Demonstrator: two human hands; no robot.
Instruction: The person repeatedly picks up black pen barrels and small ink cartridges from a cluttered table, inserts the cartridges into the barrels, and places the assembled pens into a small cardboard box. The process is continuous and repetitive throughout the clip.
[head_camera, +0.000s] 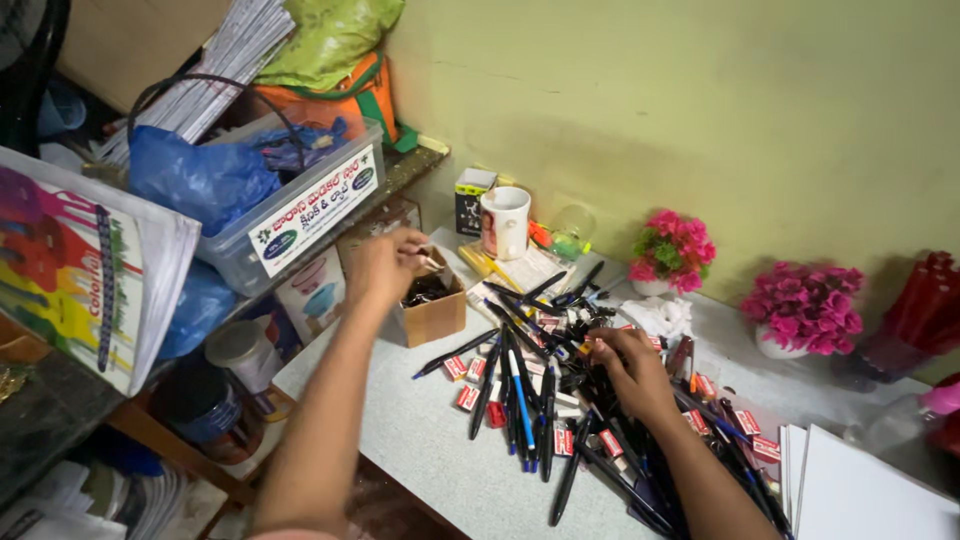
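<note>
Left hand (385, 265) reaching over the small cardboard box (432, 310), fingers pinched on something small and dark at its open top; what exactly, too small to tell. Right hand (630, 370) down on the heap of pens (560, 400) right of the box, fingers curled among them, grip unclear. Scattered through the heap, small red-and-white erasers (462, 398). Behind the box, a white mug (505, 222). Further right along the wall, two pots of pink flowers (672, 252). Right of the heap, a stack of white paper (860, 490) on the grey surface (420, 430). Left of the box, a clear plastic bin (300, 215) on a shelf.
</note>
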